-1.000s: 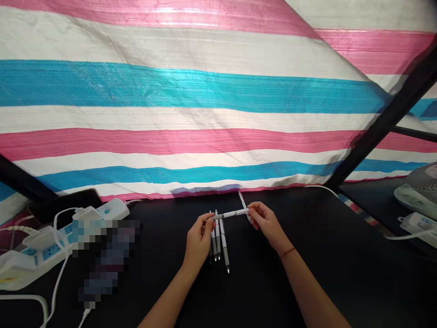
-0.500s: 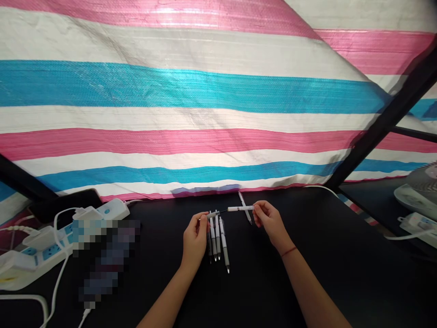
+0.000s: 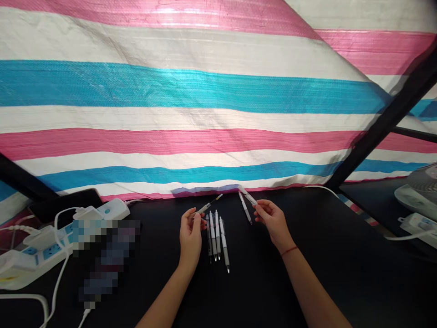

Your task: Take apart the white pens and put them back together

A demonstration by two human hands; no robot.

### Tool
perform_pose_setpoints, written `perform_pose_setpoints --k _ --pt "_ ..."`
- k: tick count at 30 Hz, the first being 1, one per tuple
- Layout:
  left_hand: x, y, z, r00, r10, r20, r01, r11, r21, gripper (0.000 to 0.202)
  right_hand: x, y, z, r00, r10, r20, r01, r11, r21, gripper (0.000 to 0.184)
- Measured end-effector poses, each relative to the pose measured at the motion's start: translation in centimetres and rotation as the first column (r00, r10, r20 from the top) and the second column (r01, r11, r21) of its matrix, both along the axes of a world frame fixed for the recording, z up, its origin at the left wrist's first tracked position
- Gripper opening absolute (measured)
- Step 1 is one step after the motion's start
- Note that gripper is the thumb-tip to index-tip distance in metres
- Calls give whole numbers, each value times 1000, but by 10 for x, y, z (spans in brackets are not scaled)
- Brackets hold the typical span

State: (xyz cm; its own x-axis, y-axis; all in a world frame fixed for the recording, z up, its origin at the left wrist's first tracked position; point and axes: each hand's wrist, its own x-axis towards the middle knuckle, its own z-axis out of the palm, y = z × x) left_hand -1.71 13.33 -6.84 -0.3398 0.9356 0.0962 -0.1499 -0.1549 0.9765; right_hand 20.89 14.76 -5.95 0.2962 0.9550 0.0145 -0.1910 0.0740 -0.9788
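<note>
My left hand (image 3: 191, 232) pinches the grey grip section of a pen (image 3: 205, 208), with a thin dark refill (image 3: 216, 198) sticking out of it up and to the right. Between the fingers of my right hand (image 3: 269, 218) is the white pen barrel (image 3: 250, 197), tilted up to the left. The two pen parts are apart. Several white pens with grey grips (image 3: 218, 237) lie side by side on the black table, just right of my left hand. Another white pen (image 3: 245, 207) rests near my right fingertips, partly behind the barrel.
At the left a white power strip (image 3: 51, 248) holds plugs and cables, beside a blurred-out object (image 3: 109, 262). A dark object (image 3: 82, 202) lies behind it. Striped sheeting (image 3: 205, 91) hangs at the table's back. On the right are a black post (image 3: 372, 127) and a fan (image 3: 419, 187).
The refill has come out of the white barrel. My left hand has shifted slightly left with the grip and refill, and the barrel in my right hand has tipped upward.
</note>
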Motion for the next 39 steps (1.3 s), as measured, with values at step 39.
perform_pose_setpoints --k 39 --pt "4 -6 -4 940 -177 -290 174 984 -37 27 -14 -8 5 967 183 177 -197 978 69 32"
